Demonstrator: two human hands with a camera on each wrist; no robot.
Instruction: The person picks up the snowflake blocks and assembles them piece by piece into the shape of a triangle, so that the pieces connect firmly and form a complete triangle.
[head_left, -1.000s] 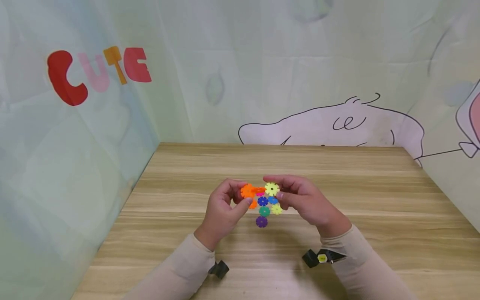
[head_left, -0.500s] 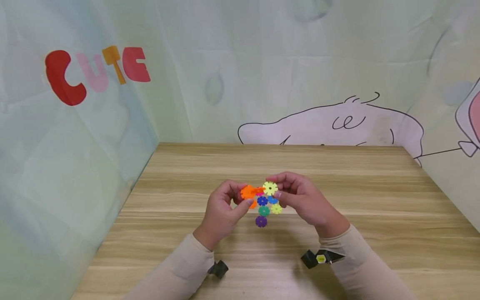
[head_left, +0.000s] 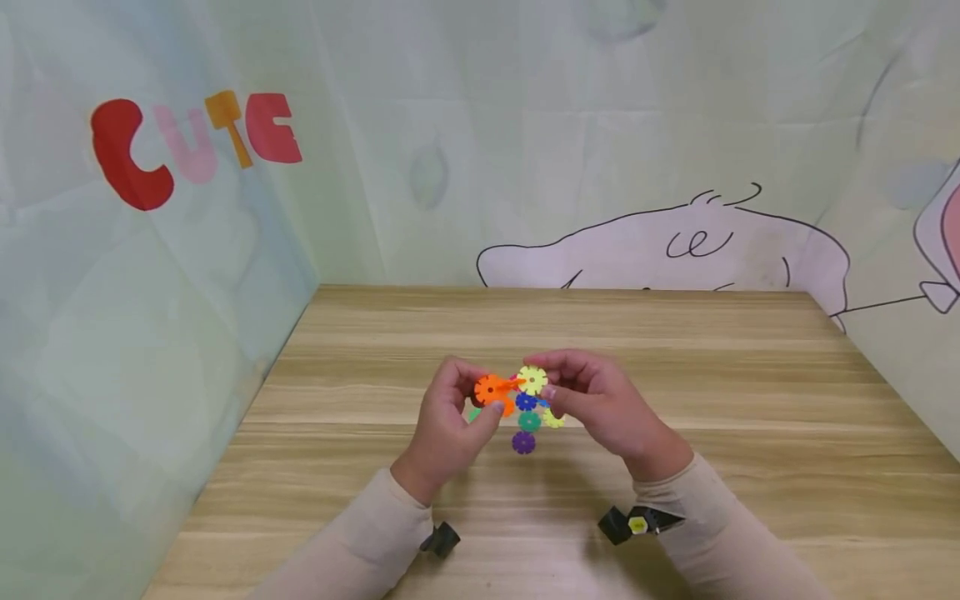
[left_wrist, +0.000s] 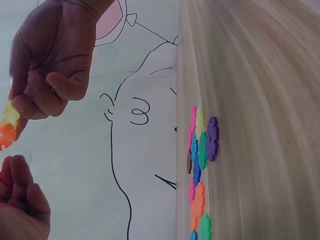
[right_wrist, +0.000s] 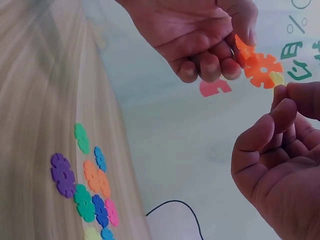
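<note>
Two orange slotted snowflake discs, set at an angle to each other, are held up by my left hand (head_left: pixel 450 425). Thumb and fingers pinch the outer orange disc (head_left: pixel 490 390); the inner orange disc (right_wrist: pixel 262 70) faces the right wrist camera. My right hand (head_left: pixel 600 404) pinches a yellow snowflake disc (head_left: pixel 532 380) between thumb and fingertips. Its edge meets the inner orange disc's rim; how deep the slots engage cannot be told. In the left wrist view, my right hand (left_wrist: pixel 52 65) is above and my left hand (left_wrist: pixel 22 205) below, with the discs partly cut off.
Several loose discs lie flat on the wooden table under the hands, among them a purple disc (head_left: pixel 523 442), a teal disc (head_left: pixel 529 422), a dark blue disc (head_left: pixel 526 401) and a brown disc (left_wrist: pixel 189 161). A printed cloth wall (head_left: pixel 390 167) stands behind the table.
The yellow disc and my right hand have shifted slightly left toward the orange discs. The outer orange disc has moved a little left and down, and a green disc now shows beside it.
</note>
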